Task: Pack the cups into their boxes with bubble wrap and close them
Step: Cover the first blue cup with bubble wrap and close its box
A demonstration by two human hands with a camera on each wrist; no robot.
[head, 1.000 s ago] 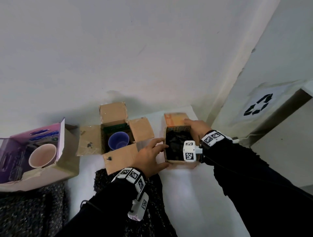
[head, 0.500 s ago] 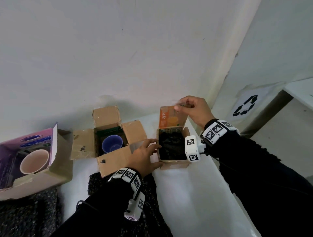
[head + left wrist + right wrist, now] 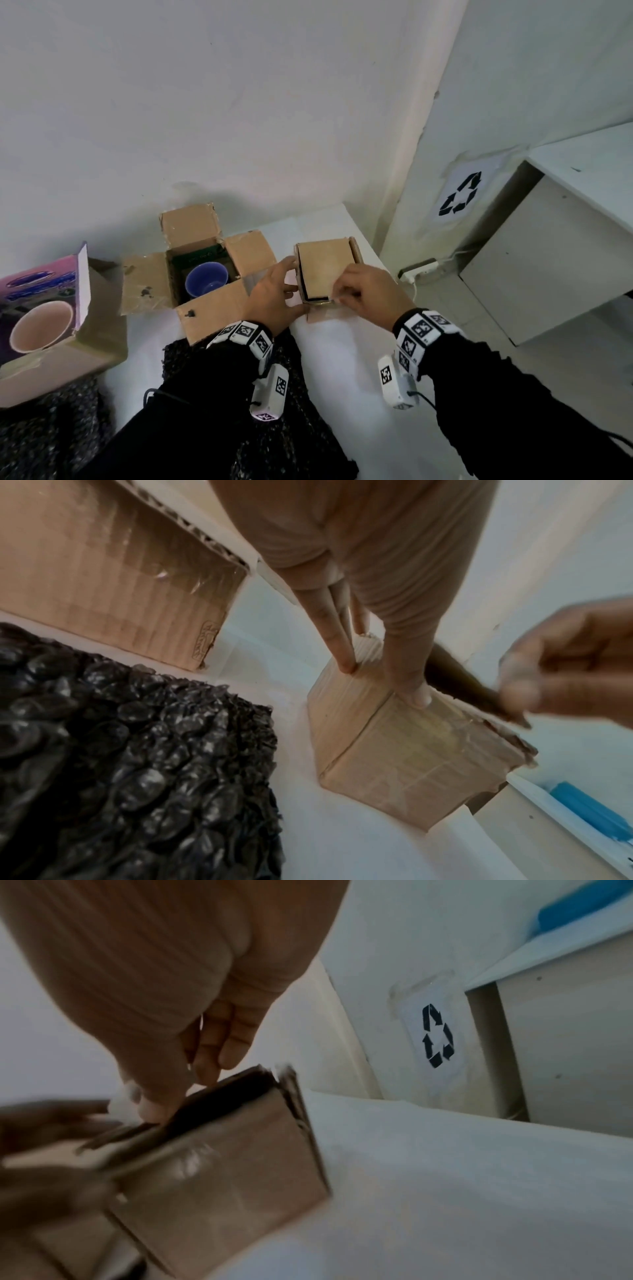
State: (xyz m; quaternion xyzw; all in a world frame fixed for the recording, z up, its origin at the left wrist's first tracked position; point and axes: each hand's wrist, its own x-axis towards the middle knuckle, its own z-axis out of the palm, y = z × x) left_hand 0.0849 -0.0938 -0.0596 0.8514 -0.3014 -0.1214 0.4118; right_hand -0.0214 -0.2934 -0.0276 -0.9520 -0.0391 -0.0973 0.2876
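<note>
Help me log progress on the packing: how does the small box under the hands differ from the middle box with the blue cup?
The small box has its lid flap folded nearly shut; the middle box has all four flaps spread open. The small box's contents are hidden; the middle box shows a bare blue cup. The left hand steadies the small box while the right hand pinches its flap; nobody touches the middle box. Both are brown cardboard.

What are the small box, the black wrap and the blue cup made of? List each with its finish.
Small box: corrugated cardboard, brown, with glossy clear tape.
Black wrap: plastic bubble wrap, shiny raised bubbles.
Blue cup: probably glazed ceramic, smooth; could be plastic.
</note>
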